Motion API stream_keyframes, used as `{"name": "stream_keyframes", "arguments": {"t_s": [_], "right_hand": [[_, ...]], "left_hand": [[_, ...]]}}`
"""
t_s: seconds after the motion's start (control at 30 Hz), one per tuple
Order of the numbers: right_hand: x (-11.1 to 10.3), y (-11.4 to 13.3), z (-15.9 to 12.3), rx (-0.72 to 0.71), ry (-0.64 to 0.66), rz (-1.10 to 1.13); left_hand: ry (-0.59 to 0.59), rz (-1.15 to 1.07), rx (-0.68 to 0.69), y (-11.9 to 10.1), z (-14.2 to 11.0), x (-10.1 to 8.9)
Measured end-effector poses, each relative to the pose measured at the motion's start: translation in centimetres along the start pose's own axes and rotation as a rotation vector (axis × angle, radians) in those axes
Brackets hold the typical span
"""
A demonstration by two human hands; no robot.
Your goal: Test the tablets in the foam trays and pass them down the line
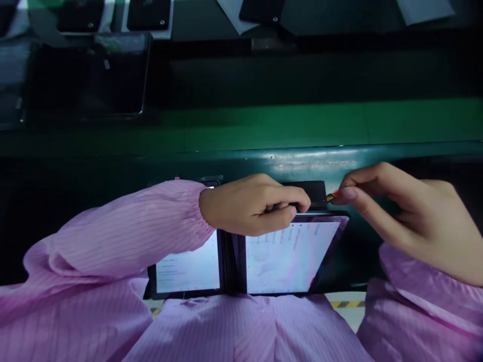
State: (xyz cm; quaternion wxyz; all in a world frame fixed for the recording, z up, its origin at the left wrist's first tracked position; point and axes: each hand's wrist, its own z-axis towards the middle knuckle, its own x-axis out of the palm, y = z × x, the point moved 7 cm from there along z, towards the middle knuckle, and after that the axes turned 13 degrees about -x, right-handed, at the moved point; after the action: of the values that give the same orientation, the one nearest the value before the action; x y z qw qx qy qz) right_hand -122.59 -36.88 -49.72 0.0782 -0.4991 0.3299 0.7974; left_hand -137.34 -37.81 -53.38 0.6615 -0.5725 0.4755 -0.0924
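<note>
Two tablets with lit white screens stand side by side in front of me, a right tablet (287, 256) and a left tablet (188, 269). My left hand (252, 203) is closed over the top edge of the right tablet, gripping it. My right hand (396, 211) pinches a small red and yellow part (334, 195) between thumb and forefinger, just at the right tablet's top right corner. A dark block (313, 191) sits behind that top edge. Both arms wear pink striped sleeves.
A green conveyor belt (302, 125) runs across behind the tablets, with a glossy dark green rail (339, 161) at its near edge. A dark tablet (109, 75) lies on the belt at far left. More dark devices (149, 15) lie on white sheets at the back.
</note>
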Motion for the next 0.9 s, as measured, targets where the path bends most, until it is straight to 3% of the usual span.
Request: {"name": "stream_keyframes", "arguments": {"t_s": [0.13,0.23,0.33,0.4,0.47,0.6,0.73,0.9], "right_hand": [[-0.4,-0.1,0.4,0.002,0.008,0.006],[-0.4,-0.3,0.8,0.004,0.039,0.005],[0.8,-0.1,1.8,-0.039,0.108,0.049],[2.0,0.4,2.8,-0.093,0.159,0.096],[3.2,0.9,3.9,-0.142,0.204,0.137],[4.9,1.7,5.3,-0.174,0.283,0.207],[5.2,1.9,5.4,-0.167,0.337,0.247],[5.2,2.0,5.3,-0.155,0.385,0.262]], "left_hand": [[0.113,-0.06,-0.076,0.7,1.9,0.8],[0.108,-0.144,-0.1,1.4,2.7,0.6],[0.105,-0.283,-0.177,2.3,1.8,0.2],[0.031,-0.401,-0.251,3.0,0.4,-0.2],[-0.121,-0.5,-0.287,3.7,-1.2,-0.7],[-0.41,-0.609,-0.25,4.6,-3.9,-0.5],[-0.493,-0.626,-0.175,4.4,-4.3,0.1],[-0.51,-0.646,-0.158,4.0,-3.9,0.0]]}}
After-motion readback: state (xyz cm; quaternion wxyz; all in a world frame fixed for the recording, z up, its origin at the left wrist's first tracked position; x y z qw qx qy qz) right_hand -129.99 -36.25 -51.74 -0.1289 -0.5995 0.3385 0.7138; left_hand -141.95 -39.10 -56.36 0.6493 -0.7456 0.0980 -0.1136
